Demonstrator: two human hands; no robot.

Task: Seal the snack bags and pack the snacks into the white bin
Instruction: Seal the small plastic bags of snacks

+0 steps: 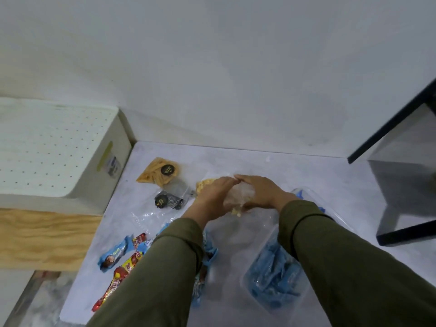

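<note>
A clear snack bag point(236, 199) of pale yellow pieces lies mid-table, and both hands are on it. My left hand point(213, 197) covers its left side; my right hand point(259, 192) covers its right side with the thumb tucked beneath. Their fingertips meet over the bag's far edge and seem to pinch the plastic. A translucent bin point(295, 296) holding blue packets stands at the right, partly under my right sleeve. A sealed bag of tan sticks point(153, 177) and a small dark bag point(168, 199), each with a black sticker, lie to the left.
Blue wrappers point(112, 256) and red-and-yellow candy packets point(128, 263) are strewn at the front left. A white perforated box point(59, 149) on a wooden block borders the table's left. A black-framed stand point(401, 166) rises at the right. A wall closes the back.
</note>
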